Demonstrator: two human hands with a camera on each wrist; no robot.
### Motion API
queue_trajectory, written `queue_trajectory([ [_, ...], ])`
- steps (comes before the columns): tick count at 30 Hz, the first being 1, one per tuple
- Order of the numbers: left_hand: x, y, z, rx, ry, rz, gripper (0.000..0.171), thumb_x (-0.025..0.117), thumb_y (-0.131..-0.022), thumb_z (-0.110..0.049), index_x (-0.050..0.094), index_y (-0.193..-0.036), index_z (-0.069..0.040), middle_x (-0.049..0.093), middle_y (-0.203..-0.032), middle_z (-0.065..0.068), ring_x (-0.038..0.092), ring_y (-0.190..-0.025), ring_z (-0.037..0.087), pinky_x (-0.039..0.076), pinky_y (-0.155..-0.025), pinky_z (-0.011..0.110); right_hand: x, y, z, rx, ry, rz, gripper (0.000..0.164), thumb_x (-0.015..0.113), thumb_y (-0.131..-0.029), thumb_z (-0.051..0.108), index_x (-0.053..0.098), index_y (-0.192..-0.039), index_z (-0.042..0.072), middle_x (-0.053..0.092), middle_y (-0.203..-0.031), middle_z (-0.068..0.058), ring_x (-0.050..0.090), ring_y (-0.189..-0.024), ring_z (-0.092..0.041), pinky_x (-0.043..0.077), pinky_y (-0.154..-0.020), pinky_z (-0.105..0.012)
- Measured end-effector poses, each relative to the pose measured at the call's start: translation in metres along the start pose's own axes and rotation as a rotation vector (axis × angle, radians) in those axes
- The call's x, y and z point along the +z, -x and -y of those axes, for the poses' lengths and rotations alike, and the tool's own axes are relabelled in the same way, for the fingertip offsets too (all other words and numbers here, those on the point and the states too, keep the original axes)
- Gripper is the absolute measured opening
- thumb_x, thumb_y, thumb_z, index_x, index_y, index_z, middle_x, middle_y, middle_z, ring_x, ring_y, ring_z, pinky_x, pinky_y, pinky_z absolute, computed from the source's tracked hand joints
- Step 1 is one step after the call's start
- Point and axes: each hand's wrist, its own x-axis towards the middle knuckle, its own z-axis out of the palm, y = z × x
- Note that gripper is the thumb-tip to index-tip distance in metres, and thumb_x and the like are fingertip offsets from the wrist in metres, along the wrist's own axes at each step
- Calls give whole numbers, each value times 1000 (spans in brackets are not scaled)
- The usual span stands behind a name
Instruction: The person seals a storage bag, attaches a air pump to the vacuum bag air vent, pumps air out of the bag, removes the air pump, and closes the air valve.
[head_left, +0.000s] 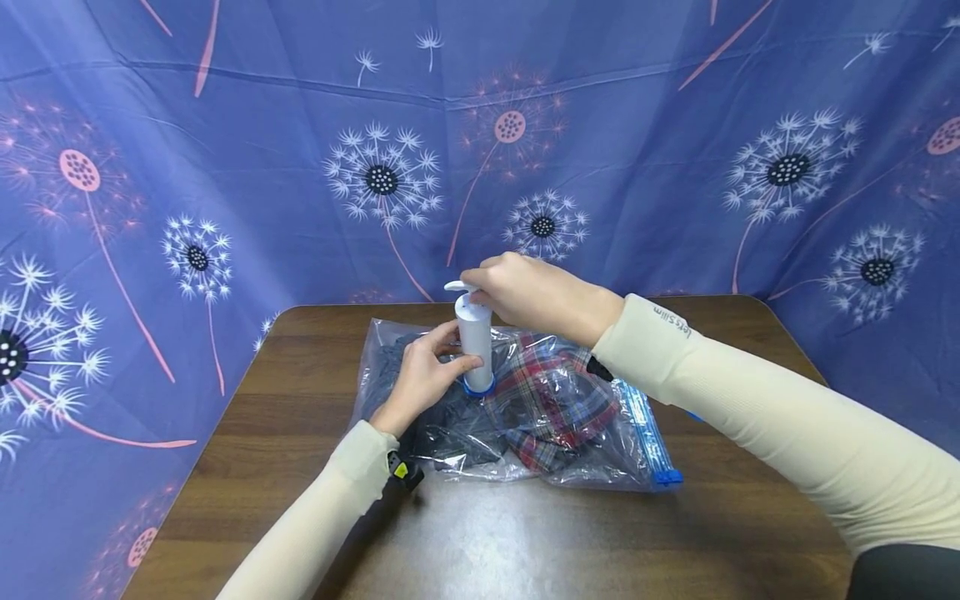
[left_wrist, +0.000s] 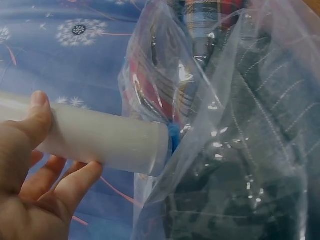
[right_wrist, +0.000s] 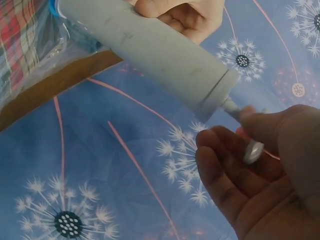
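A white hand pump (head_left: 476, 342) stands upright on the blue valve (head_left: 478, 388) of a clear vacuum storage bag (head_left: 600, 467). Folded inside the bag are a plaid shirt (head_left: 551, 392) and dark clothing (head_left: 457, 429). My left hand (head_left: 427, 371) grips the pump's barrel, its thumb and fingers on either side in the left wrist view. At the top, my right hand (head_left: 525, 292) holds the pump's handle (right_wrist: 254, 151) by its fingers and thumb. A short length of the rod (right_wrist: 231, 106) shows between handle and barrel in the right wrist view.
The bag lies on a brown wooden table (head_left: 300, 367), its blue zip edge (head_left: 648, 433) to the right with a blue slider (head_left: 667, 477) at the near corner. Behind the table hangs a blue cloth (head_left: 300, 167) with dandelion prints.
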Motion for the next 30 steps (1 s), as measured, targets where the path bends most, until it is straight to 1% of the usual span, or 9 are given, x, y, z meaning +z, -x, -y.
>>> queue_trajectory([
  [2, 0, 0, 0, 7, -6, 14, 56, 84, -87, -28, 65, -138, -15, 72, -128, 10, 73, -110, 29, 62, -89, 44, 1, 0, -1, -3, -4, 2, 19, 64, -102, 10, 72, -116, 0, 75, -102, -14, 75, -90, -24, 63, -77, -31],
  [4, 0, -1, -1, 3, -18, 22, 53, 84, -87, -29, 68, -135, -16, 73, -126, 9, 74, -109, 29, 62, -88, 44, 1, 0, -1, -11, -19, -2, 16, 65, -102, 10, 73, -111, 1, 75, -99, -13, 75, -88, -22, 62, -77, -31],
  [10, -2, 0, -2, -14, -22, 31, 51, 84, -86, -31, 69, -133, -17, 73, -126, 8, 73, -110, 29, 62, -88, 45, -4, -3, 0, -35, -56, -11, 10, 68, -99, 6, 74, -103, 1, 75, -96, -13, 74, -86, -22, 62, -76, -31],
  [15, 0, 0, -1, -26, -16, 35, 51, 83, -87, -31, 69, -134, -18, 72, -127, 7, 73, -111, 29, 62, -88, 46, -7, -5, 0, -21, -62, 6, 12, 70, -97, 5, 75, -107, -1, 76, -100, -15, 75, -91, -25, 62, -78, -31],
  [19, 3, -1, -2, -31, -25, 29, 51, 83, -87, -31, 69, -134, -16, 73, -127, 9, 73, -110, 30, 62, -87, 46, -10, -5, -3, -26, -63, 20, 12, 69, -97, 3, 75, -107, -1, 76, -100, -15, 75, -91, -24, 62, -78, -32],
  [22, 3, -1, -3, -25, -28, 28, 51, 84, -87, -30, 69, -134, -16, 73, -127, 9, 73, -111, 29, 62, -88, 46, -19, -7, -4, -43, -72, 2, 10, 69, -97, 3, 75, -104, -1, 76, -98, -14, 75, -89, -24, 62, -77, -32],
  [26, 1, -1, -4, -12, -22, 28, 52, 84, -87, -29, 68, -134, -15, 72, -129, 9, 73, -113, 29, 61, -91, 46, -38, -13, -2, -42, -95, -46, 6, 70, -97, 4, 74, -98, 1, 76, -94, -11, 74, -85, -21, 61, -74, -33],
  [28, -1, 0, -2, -11, -22, 26, 52, 84, -87, -29, 68, -134, -15, 71, -129, 9, 72, -113, 29, 61, -91, 46, -48, -16, 0, -44, -101, -76, 7, 70, -96, 5, 74, -100, 0, 77, -95, -11, 74, -86, -22, 61, -74, -34],
  [30, -2, 1, -1, -12, -21, 21, 52, 84, -87, -28, 68, -134, -14, 71, -129, 10, 73, -113, 29, 62, -90, 46, -58, -19, 2, -54, -103, -117, 13, 72, -95, 5, 74, -105, -2, 77, -98, -12, 75, -88, -23, 62, -76, -35],
])
